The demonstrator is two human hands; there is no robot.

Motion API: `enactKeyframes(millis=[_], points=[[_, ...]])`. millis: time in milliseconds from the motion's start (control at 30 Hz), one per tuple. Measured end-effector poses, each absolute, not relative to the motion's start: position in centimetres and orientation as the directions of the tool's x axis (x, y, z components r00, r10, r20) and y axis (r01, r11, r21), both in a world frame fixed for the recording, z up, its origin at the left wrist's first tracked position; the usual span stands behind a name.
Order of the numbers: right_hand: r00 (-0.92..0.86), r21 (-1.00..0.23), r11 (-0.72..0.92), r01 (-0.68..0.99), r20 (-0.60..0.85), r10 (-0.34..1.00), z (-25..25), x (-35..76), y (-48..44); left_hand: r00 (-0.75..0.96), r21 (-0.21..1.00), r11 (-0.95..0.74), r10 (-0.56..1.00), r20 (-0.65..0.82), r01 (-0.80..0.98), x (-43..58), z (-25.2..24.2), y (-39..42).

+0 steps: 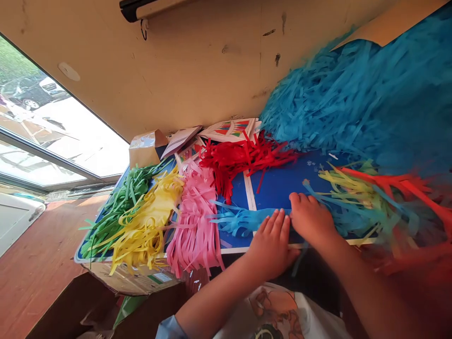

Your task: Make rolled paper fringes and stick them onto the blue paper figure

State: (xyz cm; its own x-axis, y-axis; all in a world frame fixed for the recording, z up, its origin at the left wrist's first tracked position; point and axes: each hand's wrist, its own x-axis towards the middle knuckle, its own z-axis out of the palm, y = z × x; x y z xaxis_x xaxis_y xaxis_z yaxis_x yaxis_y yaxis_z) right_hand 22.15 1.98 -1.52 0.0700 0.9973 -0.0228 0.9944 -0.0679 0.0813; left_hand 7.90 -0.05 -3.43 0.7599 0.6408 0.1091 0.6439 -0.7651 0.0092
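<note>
A wooden floor (pixel 42 249) and a window (pixel 60 127) with a parked car beyond it lie at 9 o'clock, beside a blue surface (pixel 282 179) ruled with white lines. From the left, green paper strips (pixel 120 212), yellow paper strips (pixel 144 221) and pink paper strips (pixel 192 221) cover it in dense fringes, with red paper strips (pixel 240 160) at 12 o'clock, just below a patterned card (pixel 229 130). Light blue paper strips (pixel 240 219) run under the left hand (pixel 271 245), which lies open and flat, its fingers spread, gripping nothing. The right hand (pixel 310 219) sits just beside it, also open, its fingertips pressed down. Uncovered blue shows above both hands. Farther right, blurred mixed paper strips (pixel 374 207) spread at 3 o'clock, below a turquoise strip heap (pixel 353 94) at 2 o'clock.
</note>
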Motion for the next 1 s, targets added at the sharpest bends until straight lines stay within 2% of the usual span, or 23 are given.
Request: enactKeyframes(millis=[133, 300, 400, 467, 567, 633, 700, 833, 1000], points=[[0.124, 0.048, -0.124, 0.991, 0.016, 0.992, -1.9, 22.0, 2.0, 0.748, 0.030, -0.748, 0.663, 0.022, 0.663, 7.3, -4.6, -1.3], [0.117, 0.068, -0.117, 0.991, 0.011, 0.993, -1.3, 21.7, 1.8, 0.687, 0.093, -0.682, 0.726, -0.036, 0.725, 4.9, -4.2, -0.1], [0.120, 0.019, -0.123, 0.992, 0.119, 0.986, -0.9, 21.0, 1.0, 0.683, 0.131, -0.675, 0.730, -0.027, 0.726, 4.3, -4.2, 0.0], [0.080, -0.105, -0.056, 0.993, 0.245, 0.966, -1.3, 19.9, 0.1, 0.677, 0.149, -0.668, 0.736, -0.012, 0.729, 4.3, -4.4, -0.1], [-0.106, -0.226, 0.193, 0.955, 0.348, 0.932, -2.9, 17.9, -1.2, 0.677, 0.178, -0.668, 0.736, 0.009, 0.723, 4.4, -4.7, -0.2], [-0.248, -0.199, 0.323, 0.925, 0.329, 0.911, -4.3, 17.1, -1.7, 0.675, 0.193, -0.666, 0.738, 0.023, 0.721, 4.4, -4.8, -0.2], [-0.307, -0.146, 0.354, 0.924, 0.274, 0.912, -5.5, 17.2, -1.9, 0.668, 0.201, -0.659, 0.744, 0.026, 0.725, 4.4, -4.9, -0.1], [-0.232, -0.037, 0.245, 0.969, 0.214, 0.949, -6.5, 19.5, -2.3, 0.670, 0.188, -0.659, 0.742, 0.010, 0.728, 4.3, -5.0, -0.1], [-0.095, 0.067, 0.081, 0.994, 0.247, 0.964, -6.3, 24.8, -3.6, 0.673, 0.148, -0.666, 0.739, -0.004, 0.731, 4.3, -5.1, -0.3]])
